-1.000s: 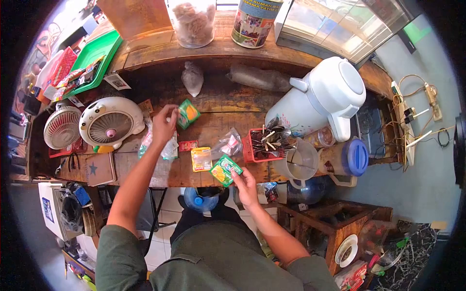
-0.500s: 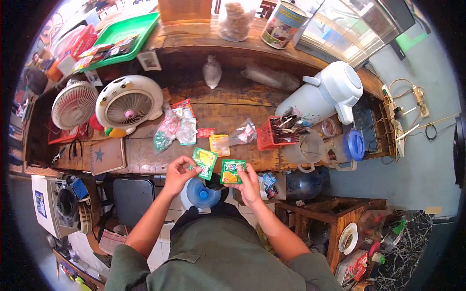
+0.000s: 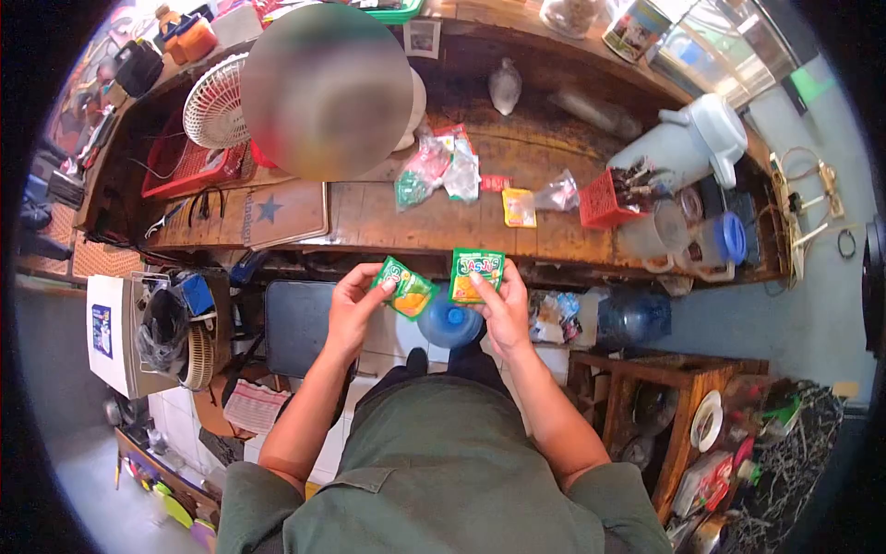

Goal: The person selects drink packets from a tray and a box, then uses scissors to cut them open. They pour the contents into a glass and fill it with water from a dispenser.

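In the head view, two green drink-mix sachets are held up in front of the body, just below the near edge of the wooden table (image 3: pixel 388 217). The left hand (image 3: pixel 355 305) has its fingers closed on the left sachet (image 3: pixel 406 288), which is tilted, pinched at its lower left corner. The right hand (image 3: pixel 503 309) has its fingers closed on the right sachet (image 3: pixel 476 275), held nearly upright by its lower right edge. The two sachets sit just beside each other, not touching.

Directly below them on the floor stands one water jug with a blue cap (image 3: pixel 449 325). On the table there is one yellow sachet (image 3: pixel 519 207), one small red sachet (image 3: pixel 495 183) and a loose heap of clear and green packets (image 3: pixel 438 171). Further right stand one red basket of cutlery (image 3: pixel 607 197), one white thermos jug (image 3: pixel 688 143) and one container with a blue lid (image 3: pixel 729 251). One white fan (image 3: pixel 217 115) stands at the table's left end, beside a blurred patch.
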